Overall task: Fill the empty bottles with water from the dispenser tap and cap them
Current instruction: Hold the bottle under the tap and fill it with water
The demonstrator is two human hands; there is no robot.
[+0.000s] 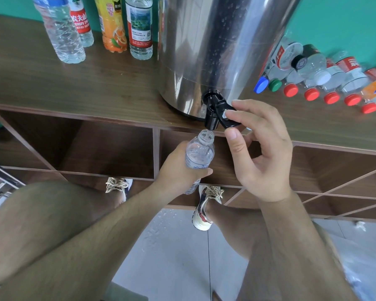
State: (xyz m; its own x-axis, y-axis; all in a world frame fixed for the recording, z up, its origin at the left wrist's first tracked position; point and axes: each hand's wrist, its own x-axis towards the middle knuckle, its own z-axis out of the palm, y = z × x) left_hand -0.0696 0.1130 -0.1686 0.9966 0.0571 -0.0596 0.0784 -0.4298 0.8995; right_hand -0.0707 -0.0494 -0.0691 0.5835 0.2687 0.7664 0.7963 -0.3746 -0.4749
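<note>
The bottle (199, 153), small, clear and uncapped, is held upright in the air just below the front edge of the counter (74, 83), with its open mouth directly under the tap (211, 120). A thin stream appears to enter the neck; the fill level cannot be read. Treat the bottle as thin-walled and soft: it is light when empty, gains weight as it fills, dents under pressure and is likely to be slippery when wet. Grip it around the middle of the body, firmly but without squeezing. The left hand (178, 170) does this, with fingers wrapped round the labelled section and the forearm rising from below. The right hand (261, 153) pinches the black lever (226, 115) between fingertips and thumb, wrist raised. The steel dispenser (215, 51) stands at the counter's front edge. Upright bottles (139, 29) stand at the back left, and capped bottles (313, 72) lie on the right.
</note>
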